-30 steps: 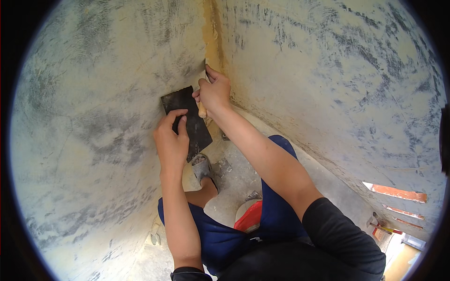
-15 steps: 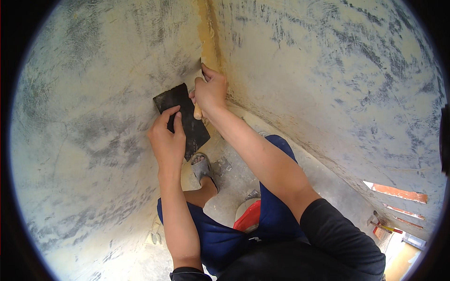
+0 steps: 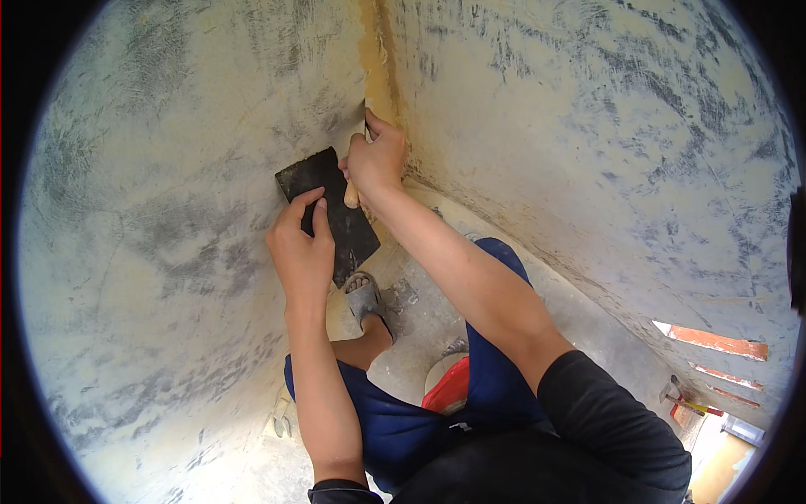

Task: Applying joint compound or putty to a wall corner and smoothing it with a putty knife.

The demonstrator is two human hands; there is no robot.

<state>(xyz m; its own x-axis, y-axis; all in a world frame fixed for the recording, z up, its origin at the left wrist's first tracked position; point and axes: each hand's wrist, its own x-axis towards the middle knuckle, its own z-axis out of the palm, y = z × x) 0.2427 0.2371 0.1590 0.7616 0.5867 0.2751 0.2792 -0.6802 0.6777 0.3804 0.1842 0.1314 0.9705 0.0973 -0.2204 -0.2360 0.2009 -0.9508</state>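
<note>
My left hand [image 3: 300, 248] grips a dark rectangular plastering trowel [image 3: 351, 235], its flat plate slanting beside the left wall. Traces of pale material mark the trowel's upper edge. Closed around a putty knife is my right hand [image 3: 378, 160]; the wooden handle [image 3: 351, 197] pokes out below the fist. The knife's thin blade [image 3: 363, 113], mostly covered by my fingers, is at the wall corner. A yellowish strip of filler [image 3: 382, 76] runs down that corner, just above my right hand.
Patchy pale walls rise on the left [image 3: 168, 210] and right [image 3: 588, 151]. Under me, a red-and-white bucket [image 3: 447, 386] stands between my legs. My sandaled foot [image 3: 365, 298] is on the concrete floor below the trowel. Slots [image 3: 714, 343] and yellow-and-red-handled tools [image 3: 693, 407] show at lower right.
The knife has shifted very slightly along the corner, its handle moving a little up and left. The left hand and trowel have barely moved.
</note>
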